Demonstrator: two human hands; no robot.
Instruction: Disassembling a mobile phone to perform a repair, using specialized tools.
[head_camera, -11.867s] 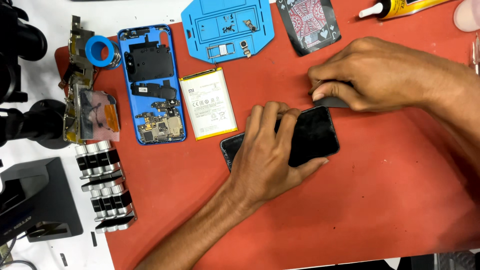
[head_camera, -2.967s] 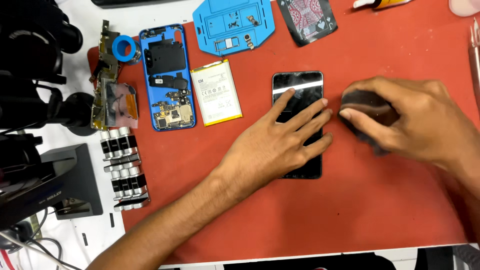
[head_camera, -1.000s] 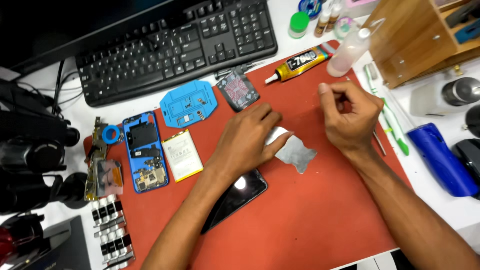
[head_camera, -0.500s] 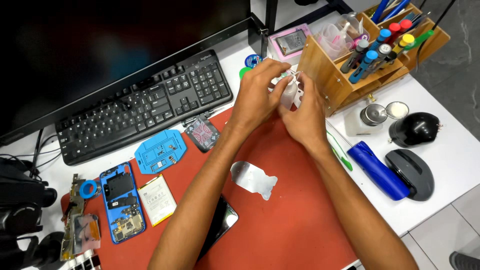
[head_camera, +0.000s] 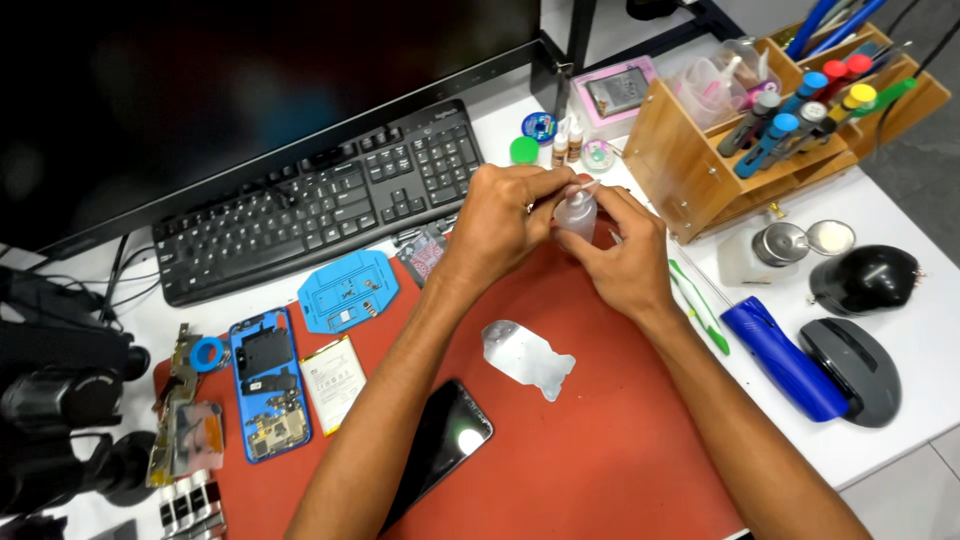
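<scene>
Hands meet over the far edge of the red work mat (head_camera: 600, 440): the right hand (head_camera: 625, 255) wraps its fingers around the body of a small clear squeeze bottle (head_camera: 577, 212), while the left hand (head_camera: 505, 215) pinches its fingertips on the bottle's cap end. From the bottle, a grey cloth scrap (head_camera: 527, 358) lies on the mat at 6 o'clock, a dark phone screen (head_camera: 445, 440) farther out at 7 o'clock, a wooden tool rack (head_camera: 720, 140) at 2 o'clock and a black keyboard (head_camera: 320, 200) at 9 o'clock. An opened blue phone body (head_camera: 268, 385) and its loose battery (head_camera: 333, 375) rest well apart at 8 o'clock.
</scene>
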